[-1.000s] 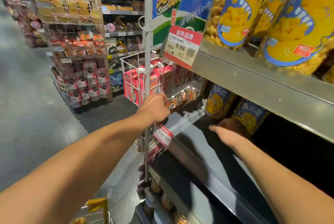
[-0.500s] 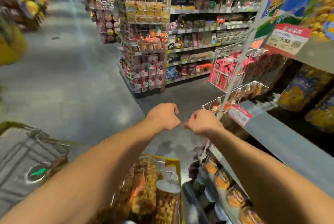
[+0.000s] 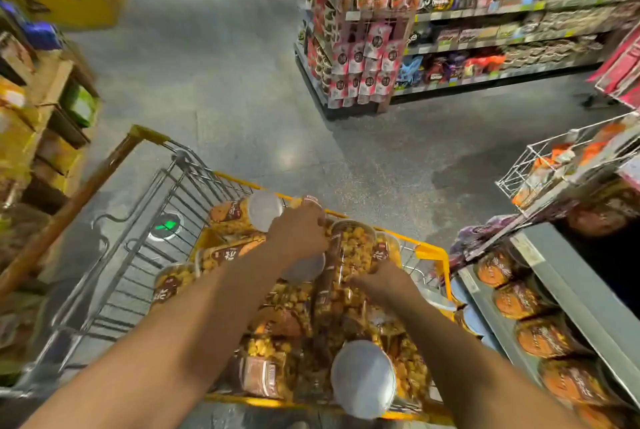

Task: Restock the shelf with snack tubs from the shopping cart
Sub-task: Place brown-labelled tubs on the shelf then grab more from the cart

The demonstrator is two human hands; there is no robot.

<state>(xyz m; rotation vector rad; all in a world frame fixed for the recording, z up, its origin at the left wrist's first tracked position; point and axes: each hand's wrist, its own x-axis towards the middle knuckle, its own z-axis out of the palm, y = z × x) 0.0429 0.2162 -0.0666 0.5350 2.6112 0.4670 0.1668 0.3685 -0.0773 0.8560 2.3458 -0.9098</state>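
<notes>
Down over the cart (image 3: 429, 252), both hands grab one tall tub (image 3: 346, 252) of popcorn: left hand (image 3: 298, 234) at its top, right hand (image 3: 381, 281) on its side. Other tubs (image 3: 221, 255) fill the cart. Right of the cart stands the shelf (image 3: 568, 290).

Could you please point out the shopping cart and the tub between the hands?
shopping cart (image 3: 429, 252), head view, yellow front rim.
snack tub (image 3: 349, 248), head view, clear side wall.
</notes>
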